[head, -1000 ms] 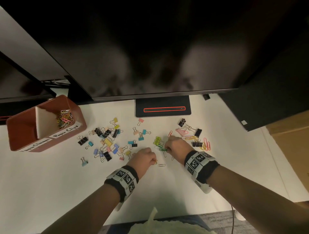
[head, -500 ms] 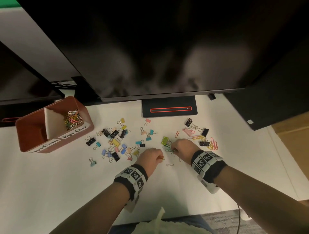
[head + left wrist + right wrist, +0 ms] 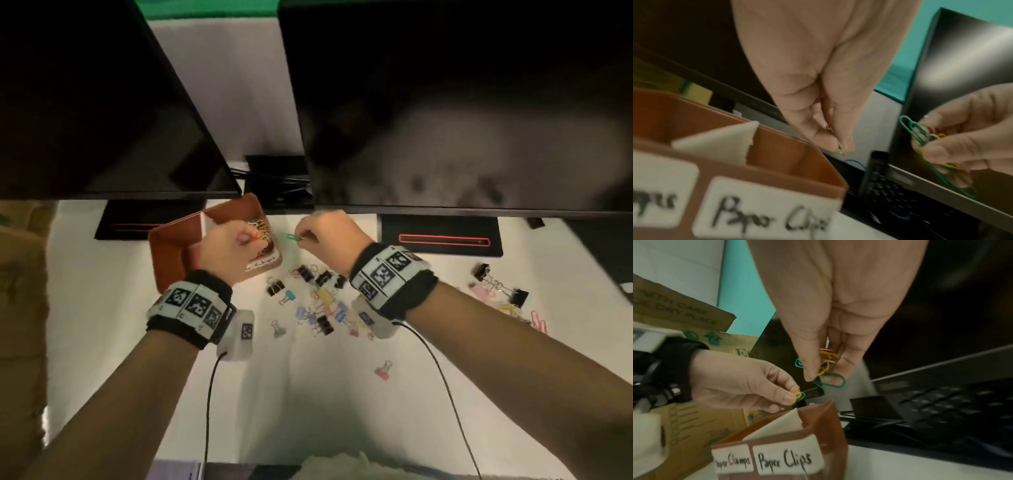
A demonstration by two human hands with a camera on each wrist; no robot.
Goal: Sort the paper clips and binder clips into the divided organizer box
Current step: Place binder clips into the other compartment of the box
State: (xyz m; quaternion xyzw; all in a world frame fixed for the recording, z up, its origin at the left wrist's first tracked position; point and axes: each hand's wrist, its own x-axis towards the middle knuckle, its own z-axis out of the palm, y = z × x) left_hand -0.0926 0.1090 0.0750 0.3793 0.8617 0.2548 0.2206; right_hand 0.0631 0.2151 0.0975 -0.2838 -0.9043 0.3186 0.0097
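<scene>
The brown divided organizer box [image 3: 173, 255] stands at the back left of the white table, labelled "Paper Clamps" [image 3: 733, 462] and "Paper Clips" [image 3: 785, 459]. My left hand [image 3: 252, 236] hovers over the paper-clip compartment and pinches a few small coloured paper clips [image 3: 797, 394]. Just to the right of the box, my right hand [image 3: 302, 237] pinches a bunch of paper clips [image 3: 828, 363], with a green one [image 3: 290, 237] sticking out towards the box. Several paper clips [image 3: 261, 226] lie in that compartment. Binder clips [image 3: 323, 296] lie scattered under my right wrist.
Two dark monitors overhang the back of the table, their stands [image 3: 445, 238] behind the box. A cardboard carton [image 3: 20, 274] is at the left. More binder clips [image 3: 500, 284], pink paper clips [image 3: 538, 323] and one pink binder clip [image 3: 383, 370] lie to the right.
Both hands have left the scattered pile in the middle of the table and moved left and back to the box, each carrying paper clips. The head view swung left with them.
</scene>
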